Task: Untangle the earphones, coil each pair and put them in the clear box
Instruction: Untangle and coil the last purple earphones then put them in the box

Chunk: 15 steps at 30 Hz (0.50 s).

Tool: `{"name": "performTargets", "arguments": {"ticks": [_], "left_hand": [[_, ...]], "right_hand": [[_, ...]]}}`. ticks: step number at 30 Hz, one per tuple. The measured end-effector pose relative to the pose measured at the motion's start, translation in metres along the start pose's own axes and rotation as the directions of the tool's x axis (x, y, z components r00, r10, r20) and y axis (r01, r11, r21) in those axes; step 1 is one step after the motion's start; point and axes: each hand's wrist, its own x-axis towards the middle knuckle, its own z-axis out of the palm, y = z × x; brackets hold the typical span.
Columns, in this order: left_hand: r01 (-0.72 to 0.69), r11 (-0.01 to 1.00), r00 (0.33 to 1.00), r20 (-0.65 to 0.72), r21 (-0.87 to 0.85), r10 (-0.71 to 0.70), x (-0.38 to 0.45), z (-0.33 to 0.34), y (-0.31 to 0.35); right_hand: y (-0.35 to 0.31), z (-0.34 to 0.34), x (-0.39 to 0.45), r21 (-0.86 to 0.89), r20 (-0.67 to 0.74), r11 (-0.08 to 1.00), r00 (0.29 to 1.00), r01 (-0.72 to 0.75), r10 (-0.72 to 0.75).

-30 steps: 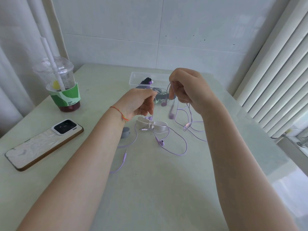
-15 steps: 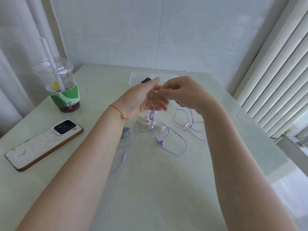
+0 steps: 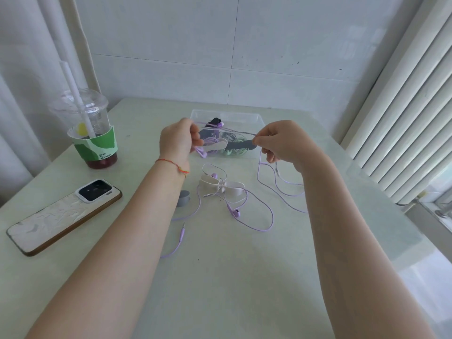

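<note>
A purple earphone cable [image 3: 265, 211] lies loose on the pale table, with one earbud [image 3: 236, 213] and its plug [image 3: 182, 231] on the surface. My left hand [image 3: 179, 140] and my right hand [image 3: 281, 143] each pinch this cable, holding a stretch of it taut between them above the table. Behind my hands stands the clear box [image 3: 259, 119], holding coiled earphones in green [image 3: 238, 145] and purple, tied with straps. White straps [image 3: 221, 185] and a grey strap [image 3: 183, 198] lie under my hands.
A plastic drink cup [image 3: 90, 133] with a straw stands at the left. A phone [image 3: 63, 215] lies face down near the left edge. White window blinds [image 3: 403, 113] run along the right side, and a tiled wall rises behind the table.
My hands were together in front of the box; they have drawn apart, left hand to the left and right hand to the right, pulling the cable straight between them.
</note>
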Motion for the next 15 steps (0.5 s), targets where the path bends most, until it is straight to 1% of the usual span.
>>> {"name": "performTargets", "arguments": {"ticks": [1,3,5,7,9,10,12,13,15], "left_hand": [[-0.010,1.000,1.000,-0.030,0.001,0.010,0.003,-0.001,0.000],[-0.016,0.996,1.000,-0.014,0.092,0.017,0.005,-0.002,-0.002],[-0.012,0.980,0.998,0.067,0.200,-0.002,0.001,0.002,-0.004],[0.004,0.948,0.987,0.152,0.318,-0.055,-0.005,0.007,-0.006],[-0.002,0.913,0.974,0.208,0.407,-0.091,-0.008,0.009,-0.008],[-0.035,0.897,0.969,0.234,0.441,-0.077,-0.008,0.010,-0.010],[-0.175,0.871,0.955,0.295,0.460,0.036,-0.007,0.011,-0.011],[-0.237,0.868,0.945,0.312,0.437,0.101,-0.010,0.012,-0.010],[-0.312,0.885,0.927,0.314,0.346,0.204,-0.018,0.014,-0.005]], "right_hand": [[0.001,0.000,0.000,0.024,0.006,1.000,1.000,-0.004,0.004],[0.001,0.002,0.000,0.028,0.032,1.000,0.999,0.013,-0.014],[-0.001,0.005,-0.002,-0.022,0.066,0.999,0.997,0.034,-0.032],[-0.005,0.007,-0.004,-0.088,0.119,0.995,0.992,0.055,-0.045],[-0.011,0.008,-0.007,-0.170,0.164,0.982,0.985,0.080,-0.051],[-0.013,0.009,-0.008,-0.205,0.183,0.974,0.982,0.091,-0.053],[-0.018,0.011,-0.010,-0.256,0.221,0.959,0.973,0.124,-0.067],[-0.019,0.013,-0.010,-0.276,0.232,0.950,0.969,0.143,-0.078],[-0.021,0.016,-0.011,-0.325,0.239,0.931,0.967,0.165,-0.088]]}}
